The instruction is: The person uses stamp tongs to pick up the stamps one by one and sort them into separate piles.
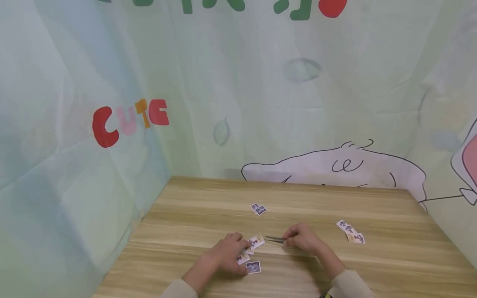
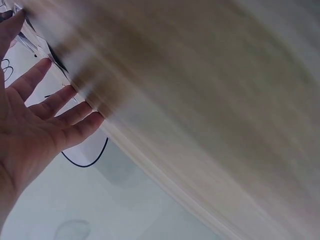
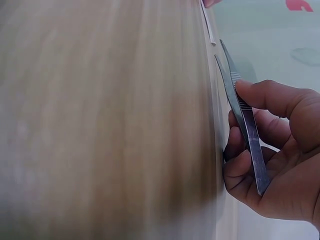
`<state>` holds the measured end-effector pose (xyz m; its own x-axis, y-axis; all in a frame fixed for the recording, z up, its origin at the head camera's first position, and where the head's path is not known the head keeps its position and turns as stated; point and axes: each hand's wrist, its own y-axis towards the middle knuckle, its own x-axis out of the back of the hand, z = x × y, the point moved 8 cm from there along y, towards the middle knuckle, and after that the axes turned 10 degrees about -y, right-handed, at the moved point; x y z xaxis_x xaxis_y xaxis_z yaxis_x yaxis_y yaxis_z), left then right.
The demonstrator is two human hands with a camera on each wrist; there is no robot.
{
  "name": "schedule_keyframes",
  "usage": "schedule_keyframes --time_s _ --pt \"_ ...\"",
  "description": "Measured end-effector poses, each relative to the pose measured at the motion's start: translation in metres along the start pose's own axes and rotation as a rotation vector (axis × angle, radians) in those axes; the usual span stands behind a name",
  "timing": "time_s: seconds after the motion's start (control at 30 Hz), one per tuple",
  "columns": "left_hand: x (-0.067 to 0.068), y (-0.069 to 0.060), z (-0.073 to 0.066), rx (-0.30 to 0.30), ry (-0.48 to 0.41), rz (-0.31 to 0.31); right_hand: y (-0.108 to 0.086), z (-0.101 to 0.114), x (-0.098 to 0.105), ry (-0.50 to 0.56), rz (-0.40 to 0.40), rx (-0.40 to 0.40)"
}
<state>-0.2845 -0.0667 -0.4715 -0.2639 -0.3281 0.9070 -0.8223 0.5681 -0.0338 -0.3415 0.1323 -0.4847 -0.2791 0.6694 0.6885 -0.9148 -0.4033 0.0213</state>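
Observation:
In the head view my right hand [image 1: 303,239] holds metal tweezers [image 1: 275,239], their tips pointing left toward a small printed card [image 1: 256,241]. The right wrist view shows the tweezers [image 3: 243,112] pinched between thumb and fingers of the right hand [image 3: 285,145], with the two tips apart and nothing between them. My left hand [image 1: 228,253] rests with spread fingers on the small cards, partly covering them. A dark-faced card [image 1: 253,267] lies beside its thumb. In the left wrist view the left hand [image 2: 45,120] has its fingertips at the table surface.
Two overlapping dark cards [image 1: 258,209] lie farther back on the wooden table [image 1: 201,207]. Several small cards [image 1: 351,231] overlap at the right. Printed cloth [image 1: 261,103] hangs behind the table and along its left side.

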Motion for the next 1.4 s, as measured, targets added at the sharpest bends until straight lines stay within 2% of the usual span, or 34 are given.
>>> schedule_keyframes --time_s 0.2,0.63,1.1,1.4 --pt "0.0 0.0 0.0 0.008 0.001 -0.003 0.001 0.004 -0.002 -0.038 0.001 0.003" --pt "-0.001 0.0 0.001 0.016 -0.013 -0.003 0.003 0.013 -0.007 -0.04 0.02 0.031" --pt "-0.001 0.0 0.001 0.01 -0.03 -0.01 0.003 0.018 -0.011 -0.013 0.013 0.053" --pt "0.0 -0.001 0.001 0.014 -0.045 -0.009 0.002 0.019 -0.011 -0.034 0.001 0.077"
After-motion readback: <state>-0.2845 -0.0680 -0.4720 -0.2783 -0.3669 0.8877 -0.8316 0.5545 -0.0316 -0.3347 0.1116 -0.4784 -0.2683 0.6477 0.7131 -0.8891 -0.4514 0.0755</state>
